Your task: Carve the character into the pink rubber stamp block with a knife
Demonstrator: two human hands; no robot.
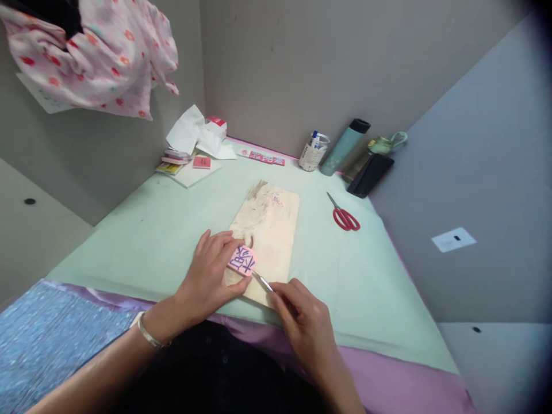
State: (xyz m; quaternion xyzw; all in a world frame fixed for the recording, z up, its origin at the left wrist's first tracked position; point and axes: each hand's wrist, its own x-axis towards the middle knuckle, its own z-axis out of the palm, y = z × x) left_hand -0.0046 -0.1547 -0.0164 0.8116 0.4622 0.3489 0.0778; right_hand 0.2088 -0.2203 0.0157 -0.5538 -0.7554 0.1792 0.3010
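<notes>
A small pink block (242, 260) with purple-blue characters drawn on its face lies on a worn wooden board (280, 230). My left hand (213, 267) is closed around its left side, thumb at the near edge and fingers at the far edge. In my right hand (304, 316) I grip a slim metal carving knife (262, 282), its tip at the block's lower right corner. From this view I cannot tell whether the tip cuts into the block. Bits of pink and purple crumbs lie near the board's far end.
Red-handled scissors (344, 217) lie right of the board. Farther back stand a can of pens (314, 152), a teal bottle (345, 146), a dark case (371, 175) and a green cup (382, 144). Tissues (190, 129) and small blocks (202, 163) are at back left; patterned cloth (121, 57) hangs above.
</notes>
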